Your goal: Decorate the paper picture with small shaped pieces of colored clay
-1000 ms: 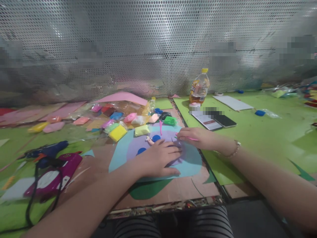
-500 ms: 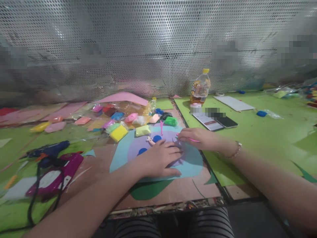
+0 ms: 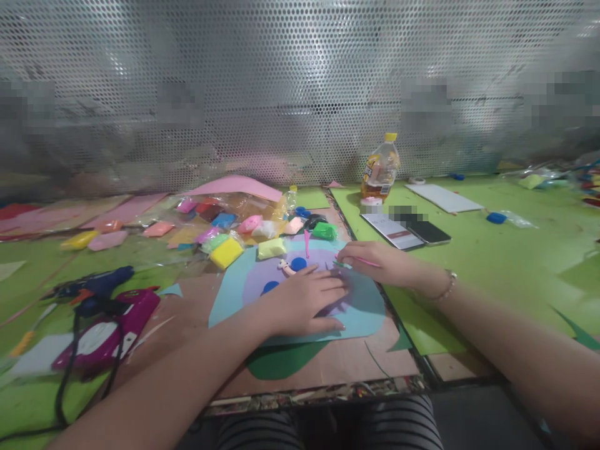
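My left hand [image 3: 304, 301] lies flat with fingers spread on a lilac paper shape [image 3: 262, 277] glued to a light blue sheet [image 3: 365, 309]. Blue clay dots [image 3: 298, 264] sit on the lilac shape beside a small pale clay figure [image 3: 284, 267]. My right hand [image 3: 375, 262] is pinched around a thin pink modelling tool [image 3: 362, 261], its tip touching the paper just beyond my left fingertips. A dark green paper piece [image 3: 276, 361] pokes out under the blue sheet, all on a brown board [image 3: 347, 359].
Packets of coloured clay [image 3: 225, 251] lie behind the sheet. A blue glue gun [image 3: 94, 284] and a magenta case [image 3: 110, 328] rest at left. A bottle [image 3: 380, 165], a phone [image 3: 427, 231] and a card [image 3: 391, 229] stand on the green table [image 3: 492, 262]. A perforated metal wall rises behind.
Both hands stay almost where they were; the view has shifted slightly, and my right hand has edged a little over the paper with the pink tool.
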Demonstrator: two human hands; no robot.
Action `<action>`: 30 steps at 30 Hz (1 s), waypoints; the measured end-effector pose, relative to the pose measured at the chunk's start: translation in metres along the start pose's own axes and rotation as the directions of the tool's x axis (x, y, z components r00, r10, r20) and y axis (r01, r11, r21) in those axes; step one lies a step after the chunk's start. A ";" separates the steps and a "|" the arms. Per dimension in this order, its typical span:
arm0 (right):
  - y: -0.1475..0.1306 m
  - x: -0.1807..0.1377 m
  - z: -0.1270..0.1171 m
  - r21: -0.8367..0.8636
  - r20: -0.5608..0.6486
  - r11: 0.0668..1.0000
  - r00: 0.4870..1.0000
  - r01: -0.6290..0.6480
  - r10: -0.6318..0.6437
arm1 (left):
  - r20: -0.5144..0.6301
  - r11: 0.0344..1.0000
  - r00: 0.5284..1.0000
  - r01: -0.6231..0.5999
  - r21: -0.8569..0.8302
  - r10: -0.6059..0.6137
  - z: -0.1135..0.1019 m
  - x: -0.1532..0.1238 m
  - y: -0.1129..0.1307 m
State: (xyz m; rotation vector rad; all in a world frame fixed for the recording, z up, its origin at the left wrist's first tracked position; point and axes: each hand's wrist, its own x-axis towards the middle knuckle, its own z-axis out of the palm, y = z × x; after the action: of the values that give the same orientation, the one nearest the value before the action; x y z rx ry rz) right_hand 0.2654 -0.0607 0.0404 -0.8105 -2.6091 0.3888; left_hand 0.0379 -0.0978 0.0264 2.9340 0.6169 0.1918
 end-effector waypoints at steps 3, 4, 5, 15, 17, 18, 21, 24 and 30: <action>0.002 -0.001 -0.002 0.122 -0.132 0.989 0.986 -0.081 0.097 | -0.202 0.992 0.972 0.112 -0.051 -0.120 -0.007 0.001 -0.007; 0.004 -0.002 -0.002 0.171 -0.164 0.979 0.976 -0.114 0.143 | -0.306 0.980 0.931 0.184 -0.073 -0.198 -0.010 0.001 -0.013; 0.006 -0.002 -0.002 0.218 -0.187 0.965 0.964 -0.146 0.188 | -0.413 0.957 0.864 0.272 -0.097 -0.287 -0.012 0.000 -0.021; 0.015 -0.004 0.000 0.434 -0.133 0.859 0.924 -0.271 0.359 | -0.416 0.730 0.607 0.628 -0.270 -0.677 -0.009 -0.020 -0.100; 0.014 -0.005 0.000 0.435 -0.121 0.858 0.926 -0.273 0.356 | -0.397 0.753 0.645 0.611 -0.245 -0.653 -0.009 -0.022 -0.100; 0.014 -0.005 0.000 0.434 -0.120 0.860 0.928 -0.269 0.352 | -0.387 0.756 0.656 0.615 -0.224 -0.648 -0.009 -0.022 -0.099; 0.015 -0.005 0.001 0.435 -0.122 0.861 0.930 -0.264 0.347 | -0.355 0.748 0.669 0.646 -0.156 -0.652 -0.009 -0.022 -0.096; 0.017 -0.005 0.000 0.424 -0.127 0.863 0.925 -0.275 0.358 | -0.332 0.741 0.680 0.663 -0.103 -0.654 -0.006 -0.020 -0.098; 0.020 -0.005 -0.001 0.359 -0.132 0.901 0.942 -0.244 0.308 | -0.337 0.766 0.708 0.640 -0.062 -0.620 -0.001 -0.020 -0.105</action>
State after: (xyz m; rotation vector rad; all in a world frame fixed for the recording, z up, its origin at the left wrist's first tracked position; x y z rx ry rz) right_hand 0.2794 -0.0476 0.0322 -1.0408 -2.1719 0.7786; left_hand -0.0210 -0.0104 0.0086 2.5460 1.6593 0.6090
